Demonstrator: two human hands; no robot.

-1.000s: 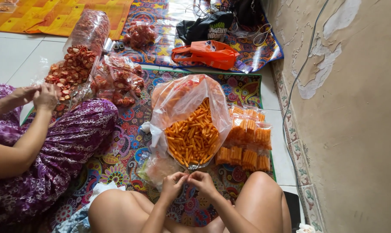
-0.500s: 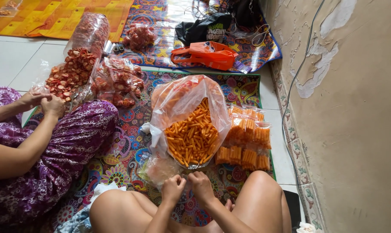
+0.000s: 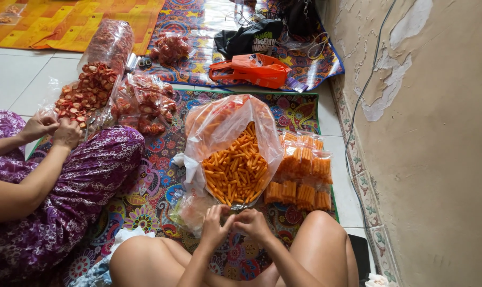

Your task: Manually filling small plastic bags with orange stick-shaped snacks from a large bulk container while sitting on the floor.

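Patterned floor mat under you: your left hand and right hand meet just below the big bag of orange sticks, grips pinched together on something too small to make out. Judging by this, you're handling one portion; next calls for steady fingertip work.

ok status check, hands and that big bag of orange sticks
Left hand and right hand together, fingertips pinching something small, unclear what. Big bag of orange sticks open just ahead. Nothing between.
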